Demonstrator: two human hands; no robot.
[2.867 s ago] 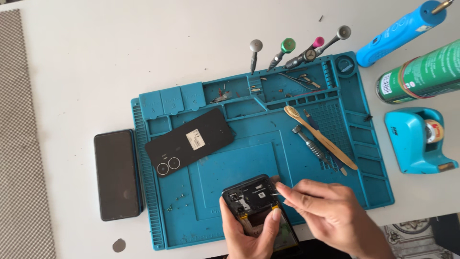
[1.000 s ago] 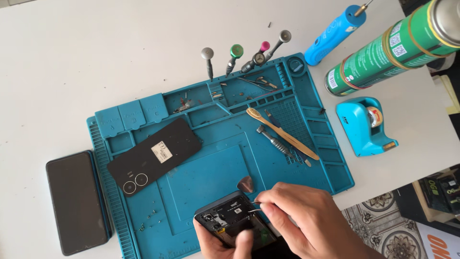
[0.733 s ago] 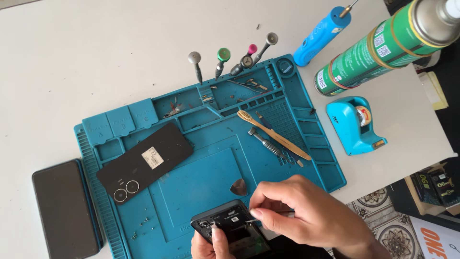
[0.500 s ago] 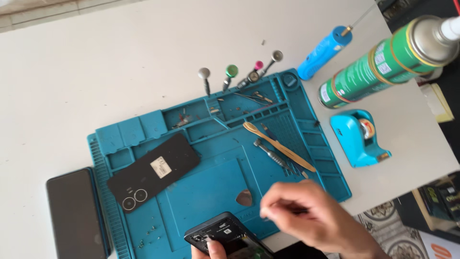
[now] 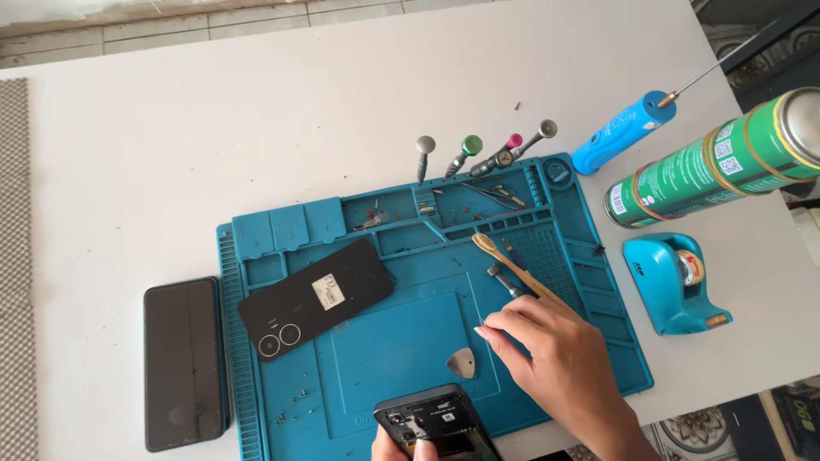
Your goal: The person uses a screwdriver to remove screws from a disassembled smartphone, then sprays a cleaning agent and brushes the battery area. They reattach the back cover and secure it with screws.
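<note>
Right hand [image 5: 559, 358] now lifts off the opened phone [image 5: 436, 423], fingers [image 5: 495, 329] loosely open, empty, at the wooden brush [image 5: 517, 271]; left hand [image 5: 401, 446] grips the phone below.

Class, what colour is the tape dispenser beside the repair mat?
Light blue tape dispenser, clearest in the head view.

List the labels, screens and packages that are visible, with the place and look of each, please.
Spray can: right of the mat, lying on its side, green with white label patches.
Sticker: pale rectangle on the black back cover, on the mat.
Phone screen: dark, blank, left of the mat.
</note>
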